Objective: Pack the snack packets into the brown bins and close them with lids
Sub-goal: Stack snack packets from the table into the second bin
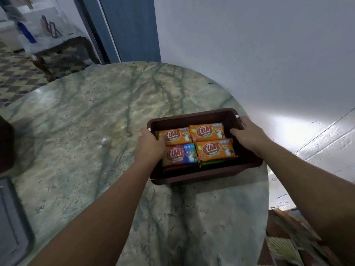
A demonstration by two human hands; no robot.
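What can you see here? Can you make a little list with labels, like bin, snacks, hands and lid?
bin: brown bin, open, on the marble table near its right edge
snacks: four packets on top, three orange, one multicoloured packet at the near left; more lie underneath
left hand: grips the bin's left rim
right hand: grips the bin's right rim
lid: none in view
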